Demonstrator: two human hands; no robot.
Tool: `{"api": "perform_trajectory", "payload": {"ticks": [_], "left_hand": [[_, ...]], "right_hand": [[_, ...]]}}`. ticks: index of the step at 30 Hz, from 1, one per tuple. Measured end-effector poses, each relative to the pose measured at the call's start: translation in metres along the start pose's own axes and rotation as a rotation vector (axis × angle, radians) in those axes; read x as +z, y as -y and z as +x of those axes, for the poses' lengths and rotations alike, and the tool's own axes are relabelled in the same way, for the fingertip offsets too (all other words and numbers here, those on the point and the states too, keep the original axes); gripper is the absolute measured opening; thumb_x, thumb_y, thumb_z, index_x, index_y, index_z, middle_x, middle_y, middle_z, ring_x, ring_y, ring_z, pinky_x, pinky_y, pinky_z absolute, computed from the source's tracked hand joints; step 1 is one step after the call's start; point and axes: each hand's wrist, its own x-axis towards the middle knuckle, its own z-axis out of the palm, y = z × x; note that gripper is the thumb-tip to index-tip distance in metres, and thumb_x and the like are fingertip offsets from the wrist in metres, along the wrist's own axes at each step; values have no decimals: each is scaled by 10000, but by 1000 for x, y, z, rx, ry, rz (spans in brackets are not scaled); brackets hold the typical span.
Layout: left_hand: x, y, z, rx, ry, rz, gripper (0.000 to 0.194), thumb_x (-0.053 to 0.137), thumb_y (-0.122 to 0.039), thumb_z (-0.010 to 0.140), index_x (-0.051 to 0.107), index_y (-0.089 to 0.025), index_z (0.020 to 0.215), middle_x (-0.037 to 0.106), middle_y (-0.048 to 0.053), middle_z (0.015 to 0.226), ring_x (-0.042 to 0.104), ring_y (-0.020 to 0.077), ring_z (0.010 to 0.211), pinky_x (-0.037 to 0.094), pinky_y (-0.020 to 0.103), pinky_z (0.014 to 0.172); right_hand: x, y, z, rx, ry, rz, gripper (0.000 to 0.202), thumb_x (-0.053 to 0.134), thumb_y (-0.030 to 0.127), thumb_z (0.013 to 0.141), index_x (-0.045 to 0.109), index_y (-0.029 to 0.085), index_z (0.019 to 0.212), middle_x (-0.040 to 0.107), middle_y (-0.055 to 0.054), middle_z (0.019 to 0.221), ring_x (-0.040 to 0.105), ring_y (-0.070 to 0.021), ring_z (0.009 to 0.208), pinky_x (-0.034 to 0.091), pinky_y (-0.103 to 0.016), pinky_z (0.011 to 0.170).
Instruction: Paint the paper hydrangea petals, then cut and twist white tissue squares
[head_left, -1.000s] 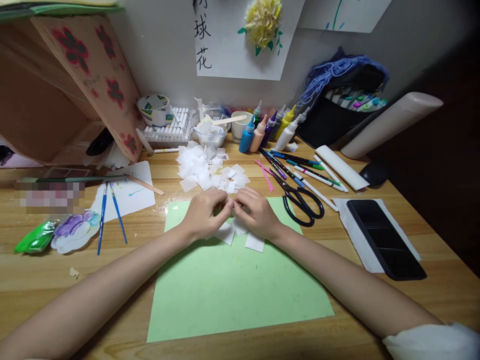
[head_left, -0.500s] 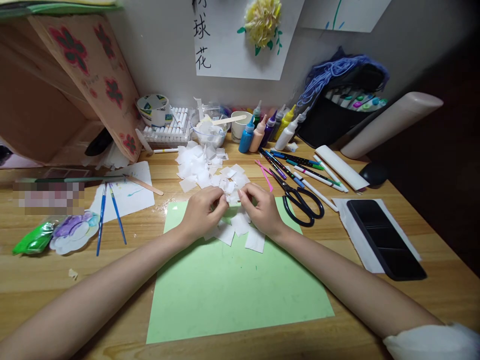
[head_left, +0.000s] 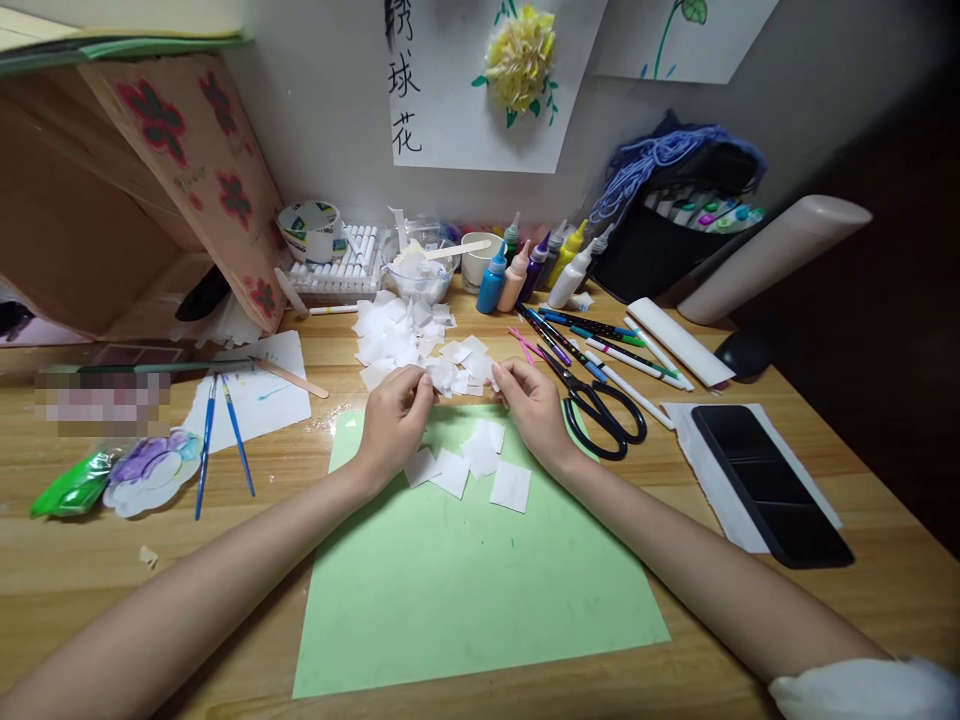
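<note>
My left hand (head_left: pixel 394 425) is closed in a pinch over the far left part of a green sheet (head_left: pixel 480 590); whatever its fingertips hold is too small or hidden to make out. Across from it, my right hand (head_left: pixel 538 412) pinches a small piece of white paper, of which a bit shows at the fingertips. Several loose white paper squares (head_left: pixel 512 486) lie on the green sheet between and below the hands. Just beyond the fingers spreads a heap of white paper pieces (head_left: pixel 388 335) on the wooden table.
Black-handled scissors (head_left: pixel 596 410) and several pens (head_left: pixel 626 358) lie right of my right hand. A phone (head_left: pixel 769 485) rests on white paper farther right. Paint bottles (head_left: pixel 491 280) and a clear bowl (head_left: pixel 420 275) stand behind. Two paintbrushes (head_left: pixel 238 440) lie at left.
My hands have moved apart, the left one leftward and the right one slightly rightward. More of the paper squares between them now shows. The view has tilted up slightly.
</note>
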Motion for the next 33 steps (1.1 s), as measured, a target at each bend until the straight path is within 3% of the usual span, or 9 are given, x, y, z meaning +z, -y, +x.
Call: {"api": "perform_trajectory", "payload": {"ticks": [6, 9, 12, 20, 28, 33], "left_hand": [[0, 0, 0, 48, 77, 2, 289, 397, -245, 902, 489, -173, 638, 481, -15, 631, 457, 122, 635, 324, 250, 600], [-1, 0, 0, 76, 103, 6, 287, 397, -239, 903, 478, -173, 635, 466, -21, 622, 448, 118, 626, 321, 251, 606], [-1, 1, 0, 71, 106, 9, 293, 393, -233, 902, 471, -173, 626, 459, -22, 614, 441, 117, 614, 320, 251, 602], [0, 0, -1, 2, 83, -24, 295, 393, -250, 895, 487, -176, 625, 485, -16, 621, 457, 118, 612, 326, 243, 579], [0, 9, 4, -142, -26, -158, 318, 388, -320, 890, 473, -186, 615, 511, -16, 613, 487, 134, 618, 357, 245, 589], [-2, 17, 11, -185, -89, 88, 355, 359, -344, 898, 453, -186, 595, 505, -3, 620, 481, 158, 645, 341, 276, 609]], "right_hand": [[-2, 8, -3, -208, 142, 11, 50, 649, 261, 779, 685, 227, 768, 586, -48, 1140, 570, -176, 971, 479, -308, 770], [-1, 10, -3, -292, 200, -57, 53, 668, 203, 763, 705, 238, 777, 681, -43, 1011, 602, -185, 945, 465, -366, 847], [0, 10, -4, -369, 185, -93, 70, 676, 163, 751, 710, 222, 766, 713, -40, 820, 632, -177, 821, 478, -370, 803], [2, 13, -6, -445, 112, -72, 84, 664, 124, 749, 710, 187, 780, 702, -65, 794, 649, -172, 768, 515, -332, 712], [1, 16, -8, -421, 94, -86, 65, 659, 143, 751, 702, 191, 759, 688, -56, 782, 642, -172, 759, 522, -326, 708], [0, 12, -7, -302, 63, -50, 38, 651, 179, 760, 676, 204, 747, 675, -55, 800, 634, -186, 797, 516, -351, 753]]}}
